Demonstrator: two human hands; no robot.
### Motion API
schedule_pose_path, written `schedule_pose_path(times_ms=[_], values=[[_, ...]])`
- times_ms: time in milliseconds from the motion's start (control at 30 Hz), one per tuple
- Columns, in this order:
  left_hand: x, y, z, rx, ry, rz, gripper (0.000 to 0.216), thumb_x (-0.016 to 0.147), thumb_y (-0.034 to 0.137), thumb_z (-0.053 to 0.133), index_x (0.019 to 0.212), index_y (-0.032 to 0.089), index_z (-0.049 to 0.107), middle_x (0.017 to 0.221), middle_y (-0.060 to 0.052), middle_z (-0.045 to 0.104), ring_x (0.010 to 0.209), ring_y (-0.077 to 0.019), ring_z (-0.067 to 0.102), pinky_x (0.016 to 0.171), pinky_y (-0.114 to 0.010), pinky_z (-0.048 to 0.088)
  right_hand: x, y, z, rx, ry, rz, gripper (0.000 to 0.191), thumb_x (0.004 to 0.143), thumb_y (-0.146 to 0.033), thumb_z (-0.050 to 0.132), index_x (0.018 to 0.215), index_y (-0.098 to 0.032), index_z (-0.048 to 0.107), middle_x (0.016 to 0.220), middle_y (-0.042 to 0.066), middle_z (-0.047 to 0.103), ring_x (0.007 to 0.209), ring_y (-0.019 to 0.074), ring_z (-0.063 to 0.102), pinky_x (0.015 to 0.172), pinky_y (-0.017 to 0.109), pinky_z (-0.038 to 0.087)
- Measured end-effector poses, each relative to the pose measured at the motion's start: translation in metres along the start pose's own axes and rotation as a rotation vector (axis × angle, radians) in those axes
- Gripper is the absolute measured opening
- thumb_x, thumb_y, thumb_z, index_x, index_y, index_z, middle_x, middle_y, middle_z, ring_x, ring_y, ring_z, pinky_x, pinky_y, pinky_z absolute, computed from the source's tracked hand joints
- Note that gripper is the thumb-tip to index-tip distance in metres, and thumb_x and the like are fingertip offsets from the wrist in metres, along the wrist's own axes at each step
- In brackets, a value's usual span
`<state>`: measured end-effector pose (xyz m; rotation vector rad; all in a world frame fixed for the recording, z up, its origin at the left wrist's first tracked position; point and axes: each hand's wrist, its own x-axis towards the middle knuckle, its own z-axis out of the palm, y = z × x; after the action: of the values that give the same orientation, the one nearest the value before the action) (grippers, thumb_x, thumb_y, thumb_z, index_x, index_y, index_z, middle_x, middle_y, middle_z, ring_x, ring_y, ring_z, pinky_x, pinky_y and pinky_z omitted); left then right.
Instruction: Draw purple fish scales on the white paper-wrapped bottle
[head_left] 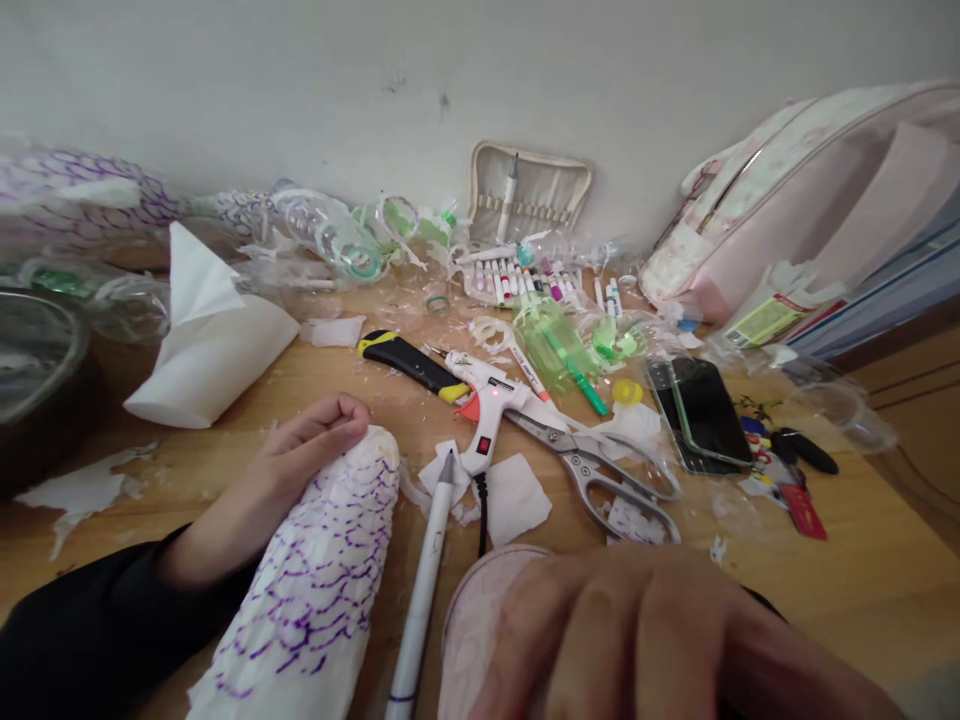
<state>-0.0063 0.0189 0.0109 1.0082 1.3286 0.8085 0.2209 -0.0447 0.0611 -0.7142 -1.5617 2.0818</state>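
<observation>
My left hand (pixel 289 460) lies on the wooden table with its fingers curled against the top of a white paper-covered shape (pixel 319 590) marked with purple scale lines. My right hand (pixel 660 640) is very close to the camera and blurred, its fingers bent over a pale pink round object (pixel 472 620) at the bottom of the view. A white pen (pixel 424 590) lies between the two hands, tip pointing away from me. Beyond it rests a white hot glue gun (pixel 487 405) with a red switch, and metal scissors (pixel 600 470) lie to its right.
A yellow-black utility knife (pixel 409 362), green plastic bottle pieces (pixel 559 345), markers (pixel 517 278), a phone (pixel 701 410), folded white paper (pixel 206 350), clear cut bottles (pixel 330 235), a metal bowl (pixel 34 370) at left and a pink bag (pixel 795 190) at right crowd the table.
</observation>
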Motion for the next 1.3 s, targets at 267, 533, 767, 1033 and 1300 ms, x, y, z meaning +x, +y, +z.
schedule_pose_path(times_ms=[267, 533, 767, 1033, 1300], values=[[0.0, -0.002, -0.001, 0.011, -0.002, 0.023, 0.03, 0.063, 0.045, 0.063, 0.075, 0.022, 0.051, 0.057, 0.007, 0.046, 0.046, -0.0062, 0.039, 0.039, -0.017, 0.03, 0.008, 0.035, -0.023, 0.199, 0.05, -0.078, 0.049, 0.082, -0.055, 0.049, 0.09, -0.009, 0.065, 0.091, 0.013, 0.068, 0.089, 0.021, 0.062, 0.084, 0.036, 0.046], [-0.001, 0.0, -0.001, 0.07, 0.005, 0.064, 0.03, 0.063, 0.049, 0.062, 0.075, 0.023, 0.051, 0.06, 0.004, 0.046, 0.048, -0.0094, 0.038, 0.039, -0.02, 0.03, 0.019, 0.046, -0.026, 0.136, 0.005, 0.217, 0.039, 0.075, -0.049, 0.061, 0.085, -0.012, 0.066, 0.08, 0.006, 0.066, 0.076, 0.0144, 0.062, 0.078, 0.03, 0.045], [0.004, -0.01, -0.005, 0.026, -0.008, 0.04, 0.03, 0.064, 0.051, 0.063, 0.075, 0.026, 0.052, 0.059, 0.004, 0.044, 0.048, -0.0099, 0.037, 0.038, -0.02, 0.03, 0.026, 0.056, -0.026, 0.313, 0.198, 0.23, 0.043, 0.067, -0.054, 0.065, 0.072, -0.012, 0.062, 0.065, 0.003, 0.066, 0.06, 0.0115, 0.06, 0.059, 0.025, 0.042], [0.001, -0.006, -0.007, 0.098, -0.041, 0.04, 0.03, 0.071, 0.05, 0.059, 0.079, 0.023, 0.05, 0.066, 0.005, 0.043, 0.054, -0.0078, 0.037, 0.045, -0.017, 0.031, 0.029, 0.057, -0.022, 0.242, 0.233, 0.22, 0.041, 0.067, -0.055, 0.063, 0.069, -0.014, 0.062, 0.06, 0.001, 0.064, 0.057, 0.0105, 0.058, 0.058, 0.025, 0.041], [-0.003, 0.001, -0.004, 0.216, 0.002, 0.068, 0.035, 0.067, 0.054, 0.056, 0.078, 0.021, 0.048, 0.063, 0.005, 0.044, 0.055, -0.0101, 0.039, 0.046, -0.02, 0.033, 0.025, 0.051, -0.013, 0.304, 0.316, 0.196, 0.036, 0.067, -0.05, 0.063, 0.064, -0.014, 0.059, 0.058, 0.0, 0.062, 0.054, 0.0099, 0.058, 0.057, 0.023, 0.043]])
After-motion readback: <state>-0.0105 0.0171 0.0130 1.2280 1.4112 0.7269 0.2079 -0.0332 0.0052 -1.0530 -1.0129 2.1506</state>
